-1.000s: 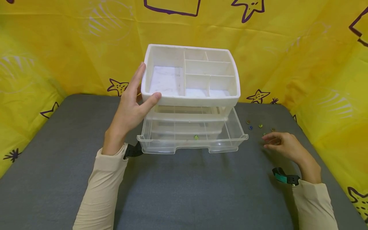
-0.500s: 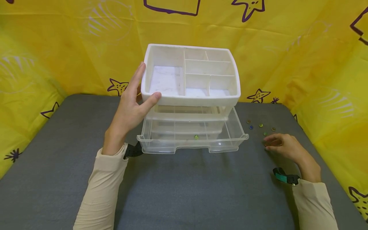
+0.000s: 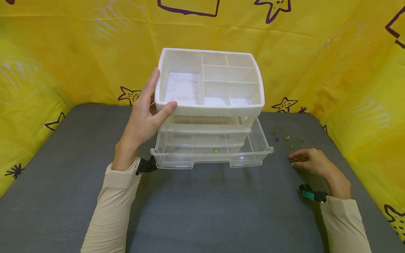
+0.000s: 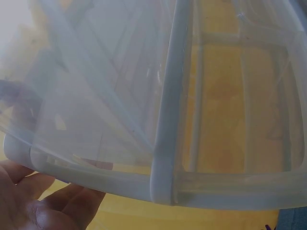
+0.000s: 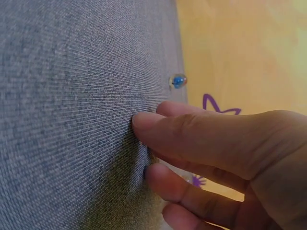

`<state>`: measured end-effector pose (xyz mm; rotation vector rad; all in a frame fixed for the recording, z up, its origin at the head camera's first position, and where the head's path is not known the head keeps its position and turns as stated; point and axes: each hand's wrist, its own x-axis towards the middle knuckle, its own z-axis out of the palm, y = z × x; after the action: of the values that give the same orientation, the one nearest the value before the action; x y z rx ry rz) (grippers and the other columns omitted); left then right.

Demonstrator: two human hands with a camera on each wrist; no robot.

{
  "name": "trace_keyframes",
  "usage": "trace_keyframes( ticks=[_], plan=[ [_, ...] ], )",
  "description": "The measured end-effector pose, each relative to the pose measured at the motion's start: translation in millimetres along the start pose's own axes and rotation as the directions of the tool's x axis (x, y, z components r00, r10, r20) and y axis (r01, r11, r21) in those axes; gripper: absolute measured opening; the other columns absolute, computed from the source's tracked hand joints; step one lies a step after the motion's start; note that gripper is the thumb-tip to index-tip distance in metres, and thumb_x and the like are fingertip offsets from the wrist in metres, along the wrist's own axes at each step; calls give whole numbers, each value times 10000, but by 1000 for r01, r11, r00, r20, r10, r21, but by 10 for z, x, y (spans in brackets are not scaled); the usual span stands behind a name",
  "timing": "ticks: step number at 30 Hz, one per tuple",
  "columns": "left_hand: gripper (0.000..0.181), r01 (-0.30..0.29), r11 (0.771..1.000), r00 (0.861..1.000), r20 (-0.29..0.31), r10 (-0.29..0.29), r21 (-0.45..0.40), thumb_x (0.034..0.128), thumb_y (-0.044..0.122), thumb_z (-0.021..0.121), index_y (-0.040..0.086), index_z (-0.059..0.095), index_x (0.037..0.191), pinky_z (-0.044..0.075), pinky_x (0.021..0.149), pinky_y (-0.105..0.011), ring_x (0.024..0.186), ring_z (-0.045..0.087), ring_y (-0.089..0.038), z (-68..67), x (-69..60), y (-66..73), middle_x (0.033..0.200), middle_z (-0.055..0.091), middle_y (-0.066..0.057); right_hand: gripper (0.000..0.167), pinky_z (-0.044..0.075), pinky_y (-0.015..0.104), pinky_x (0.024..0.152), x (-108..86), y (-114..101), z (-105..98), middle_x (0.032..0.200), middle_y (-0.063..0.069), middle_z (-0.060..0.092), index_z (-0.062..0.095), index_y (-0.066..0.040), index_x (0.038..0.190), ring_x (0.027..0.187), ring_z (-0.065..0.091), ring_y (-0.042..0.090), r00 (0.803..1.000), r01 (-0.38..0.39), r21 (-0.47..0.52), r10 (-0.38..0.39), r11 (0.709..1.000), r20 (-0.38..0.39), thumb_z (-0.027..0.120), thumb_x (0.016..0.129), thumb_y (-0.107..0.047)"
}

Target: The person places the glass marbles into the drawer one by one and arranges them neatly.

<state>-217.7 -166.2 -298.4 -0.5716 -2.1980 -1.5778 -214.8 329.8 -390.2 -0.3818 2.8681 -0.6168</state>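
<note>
We see the left grip (image 3: 140, 121) curled round the white organizer (image 3: 212, 111); loose marbles (image 3: 287, 137) lie at ten to eleven o'clock from the nearer right grip (image 3: 313, 163), its fingers nearly together, though we cannot tell whether they pinch one. Only the right wrist view shows the fingertips (image 5: 145, 122) low against the surface (image 5: 72, 96).

Over the last second the right hand (image 3: 316, 166) has edged slightly toward the person and to the left, the wristband (image 3: 311, 195) and sleeve (image 3: 343, 218) following. Its fingers (image 3: 299, 153), which at first reached up against the nearest green marble (image 3: 291, 147) and partly hid it, have drawn off, leaving that marble in full sight, near but apart. A dark marble (image 3: 291, 161), too small to show clearly, has come into view between the fingertips.
</note>
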Motion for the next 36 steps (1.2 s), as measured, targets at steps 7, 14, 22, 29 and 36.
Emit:
trace_keyframes(
  ticks=[7,14,22,29,36],
  plan=[
    [787,0,1000,1000,-4,0,-6,927,89,651,194,235,1587,492,905,-133,1233,527,-241,-1,-3,4,1656,185,83,235,519,252,696,15,-5,6,951,162,754,746,7,1032,864,717,292,1000,-14,-9,14,1000,9,757,851,-144],
    [788,-2,1000,1000,-7,2,-7,925,83,651,189,237,1586,493,902,-129,1231,529,-240,0,-1,7,1658,184,71,266,533,300,707,7,-46,-14,1009,192,744,738,2,1077,886,707,320,1000,-18,-2,18,1000,-18,708,917,-209],
    [790,-4,1000,1000,-4,4,1,925,85,654,187,235,1587,490,913,-128,1240,523,-238,-2,0,8,1657,187,74,311,513,215,687,-4,-135,-29,1056,180,736,734,-9,1102,868,669,198,997,6,1,-6,1000,-80,672,951,-274],
    [790,-6,1000,1000,-8,6,-1,923,82,657,185,240,1586,494,905,-127,1234,527,-242,1,2,1,1657,190,71,306,506,214,708,-21,-200,-66,1057,145,739,740,-44,1099,895,644,178,993,18,-4,-19,1000,-113,656,961,-303],
    [788,-3,1000,1000,-7,3,2,926,91,657,191,238,1586,493,905,-125,1241,528,-242,0,-2,-2,1656,187,81,299,508,199,690,-42,-255,-95,1021,123,748,733,-44,1102,812,603,-10,993,33,10,-32,999,-117,660,959,-296]
  ],
)
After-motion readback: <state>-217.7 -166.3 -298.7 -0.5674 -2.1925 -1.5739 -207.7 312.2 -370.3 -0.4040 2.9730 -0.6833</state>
